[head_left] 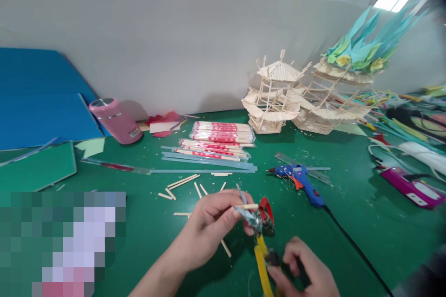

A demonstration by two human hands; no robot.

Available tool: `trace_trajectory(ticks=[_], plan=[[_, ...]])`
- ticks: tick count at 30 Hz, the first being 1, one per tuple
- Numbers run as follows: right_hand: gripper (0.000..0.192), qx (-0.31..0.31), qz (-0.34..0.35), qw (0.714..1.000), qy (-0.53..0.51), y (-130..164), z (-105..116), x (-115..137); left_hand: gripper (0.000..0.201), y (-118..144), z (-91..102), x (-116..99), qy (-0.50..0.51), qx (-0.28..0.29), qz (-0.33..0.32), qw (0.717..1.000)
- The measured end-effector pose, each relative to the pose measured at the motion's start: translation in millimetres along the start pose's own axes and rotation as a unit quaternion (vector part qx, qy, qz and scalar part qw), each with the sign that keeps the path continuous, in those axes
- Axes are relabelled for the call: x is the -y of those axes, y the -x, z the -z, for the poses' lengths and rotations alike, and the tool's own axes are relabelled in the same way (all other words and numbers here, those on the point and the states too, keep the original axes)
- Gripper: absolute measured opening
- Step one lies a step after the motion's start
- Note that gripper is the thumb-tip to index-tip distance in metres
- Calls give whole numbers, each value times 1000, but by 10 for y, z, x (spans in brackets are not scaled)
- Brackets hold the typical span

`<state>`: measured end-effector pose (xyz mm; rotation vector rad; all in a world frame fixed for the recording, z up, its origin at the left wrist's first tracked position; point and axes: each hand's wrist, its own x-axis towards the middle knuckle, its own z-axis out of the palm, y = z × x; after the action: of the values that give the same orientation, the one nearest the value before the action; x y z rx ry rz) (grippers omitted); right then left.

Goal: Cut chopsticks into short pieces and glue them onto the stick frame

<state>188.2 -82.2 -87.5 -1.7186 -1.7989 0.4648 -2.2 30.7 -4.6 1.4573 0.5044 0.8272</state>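
Green tabletop (365, 218) underlies a pinching left hand (218, 217) and curled right hand (315, 271).

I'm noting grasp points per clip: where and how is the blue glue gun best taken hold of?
Probably by the handle of the blue glue gun, coming from the near right. It lies on its side, nozzle pointing left, handle slanting toward the near right; the orange trigger sits on the handle's left, and the cable leaves its lower end.
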Motion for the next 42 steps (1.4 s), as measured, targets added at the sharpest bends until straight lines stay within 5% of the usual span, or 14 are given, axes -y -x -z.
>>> trace_trajectory(ticks=[2, 7, 12, 21, 28, 33, 38, 42], plan=[[9, 47, -13, 998, -34, -56, 120, 18, 37, -9, 11, 12, 6, 11, 0, 1000], [36, 228, 18, 967, -113, -309, 382, 224, 30, 3, 7, 58, 39, 3, 16, 999], [7, 302, 7, 947, -108, -446, 315, 292, 24, 26, -12, 68, 38, -2, 39, 999], [12, 221, -88, 967, -90, -244, 15, 156, 25, 27, -23, 39, 8, 3, 25, 1000], [22, 119, -73, 989, -45, -93, -197, 59, 25, 4, -30, 68, 5, 0, 11, 1000], [25, 124, -23, 990, -59, -82, -72, -50, 23, 27, -30, 89, 15, -14, 29, 999], [50, 17, 1, 996, -83, -123, 98, -130, 24, 23, -35, 82, 17, -10, 37, 999], [70, 91, -29, 988, -122, -255, 144, 30, 26, 13, -29, 74, 14, -19, 37, 999]])
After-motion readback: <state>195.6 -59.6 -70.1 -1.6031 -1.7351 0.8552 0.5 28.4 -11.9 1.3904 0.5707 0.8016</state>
